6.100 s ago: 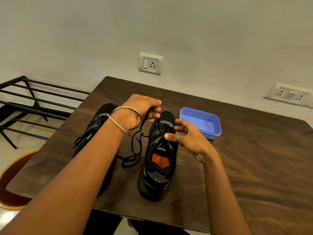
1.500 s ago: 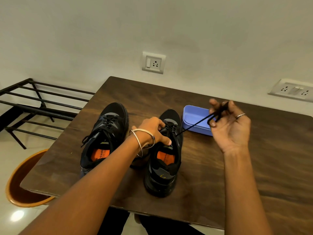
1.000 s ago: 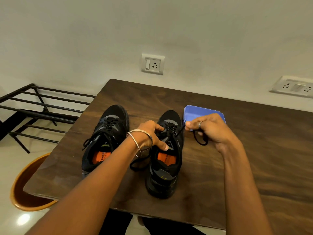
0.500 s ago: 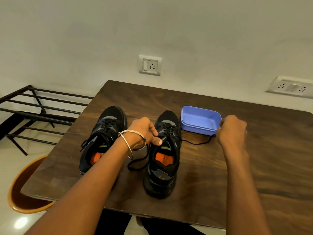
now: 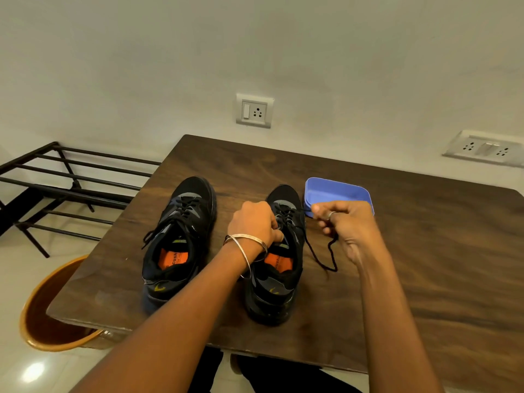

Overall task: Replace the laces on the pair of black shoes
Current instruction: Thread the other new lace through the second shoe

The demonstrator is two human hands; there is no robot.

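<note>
While I sit at a dark wood-grain table point(image 5: 425, 251) set against a pale plastered wall point(image 5: 170, 52), a black metal rack point(image 5: 71, 177) of bare rails stands off its left edge, and an orange tub point(image 5: 42, 316) sits on the glossy floor tiles below the near left corner. On the tabletop, the left shoe point(image 5: 178, 242), black with an orange insole, stands fully laced with its toe toward the wall. Just beside it, my left hand point(image 5: 255, 225), two thin bangles on the wrist, curls over the eyelets of the right shoe point(image 5: 276, 285) and pinches something there; I cannot tell exactly what. A white switch-and-socket plate point(image 5: 254, 110) sits on the wall above the shoes. From the upper eyelets a black lace point(image 5: 323, 259) runs to my right hand point(image 5: 344, 222), whose ringed fingers pinch it near the shoe's toe, the slack looping down onto the wood beside the shoe. Behind that hand, a shallow blue plastic tray point(image 5: 337, 190) lies next to the shoe's toe. Farther right, a second, wider socket plate point(image 5: 485, 148) is fixed low on the wall, close above the table's far edge
</note>
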